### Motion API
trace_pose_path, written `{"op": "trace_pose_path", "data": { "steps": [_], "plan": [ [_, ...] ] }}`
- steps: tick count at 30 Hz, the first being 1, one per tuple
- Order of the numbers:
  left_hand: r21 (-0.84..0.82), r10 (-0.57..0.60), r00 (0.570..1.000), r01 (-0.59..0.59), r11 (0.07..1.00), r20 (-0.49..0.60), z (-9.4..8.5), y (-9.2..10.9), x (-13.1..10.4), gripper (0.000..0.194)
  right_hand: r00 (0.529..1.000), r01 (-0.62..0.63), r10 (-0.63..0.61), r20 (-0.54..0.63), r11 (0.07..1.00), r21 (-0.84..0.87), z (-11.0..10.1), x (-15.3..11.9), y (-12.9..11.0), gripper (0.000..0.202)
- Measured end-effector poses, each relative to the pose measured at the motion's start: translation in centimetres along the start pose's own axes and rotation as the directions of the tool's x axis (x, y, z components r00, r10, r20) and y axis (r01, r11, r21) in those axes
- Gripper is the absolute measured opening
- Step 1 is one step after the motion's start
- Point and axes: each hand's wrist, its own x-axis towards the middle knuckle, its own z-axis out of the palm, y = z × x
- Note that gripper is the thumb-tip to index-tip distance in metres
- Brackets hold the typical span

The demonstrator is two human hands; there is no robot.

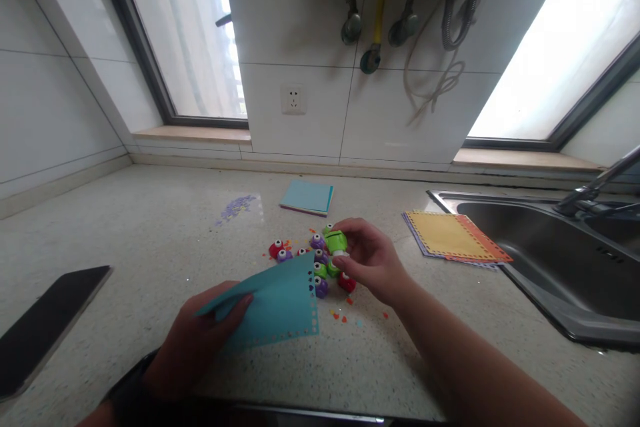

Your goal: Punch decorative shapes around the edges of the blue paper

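My left hand (213,327) grips a blue sheet of paper (280,307) by its left side, thumb on top. Small punched holes run along the sheet's right and lower edges. In my right hand (373,257) is a green craft hole punch (336,242), held between thumb and fingers just above the worktop. Close under it, partly behind the sheet, sit several more small punches, such as a red punch (347,281), a purple punch (320,287) and another red punch (276,249). Tiny orange paper bits (341,317) lie scattered around them.
Behind the punches lies a stack of blue paper (306,196). Punched yellow and orange sheets (453,237) rest beside the sink (530,260), slightly over its rim. Purple paper bits (236,209) are heaped at the back left. A dark flat slab (45,327) lies at the left.
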Motion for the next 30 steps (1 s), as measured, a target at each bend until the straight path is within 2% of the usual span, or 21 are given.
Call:
{"op": "trace_pose_path", "data": {
  "steps": [3,7,17,24,30],
  "plan": [
    [0.071,0.042,0.999,-0.044,0.996,0.024,-0.1,-0.4,-0.2,0.009,0.989,0.140,-0.137,0.047,0.988,-0.071,0.5,-0.2,-0.8,0.036],
    [0.050,0.037,0.999,-0.036,0.998,-0.003,-0.2,-0.9,-0.3,0.011,0.978,0.192,-0.178,0.112,0.973,-0.128,0.6,-0.5,-1.1,0.043],
    [0.113,0.106,0.993,-0.111,0.987,0.049,-0.4,-1.0,-0.5,0.014,0.973,0.196,-0.172,0.153,0.967,-0.164,0.7,-0.7,-1.3,0.045],
    [0.124,0.120,0.993,-0.121,0.985,0.012,-0.2,-0.8,-0.3,0.010,0.971,0.206,-0.177,0.162,0.961,-0.183,0.6,-0.6,-1.5,0.044],
    [0.144,0.160,0.987,-0.163,0.976,0.033,-0.4,-0.8,-0.5,0.013,0.975,0.178,-0.147,0.164,0.966,-0.190,0.6,-0.7,-1.3,0.043]
  ]
}}
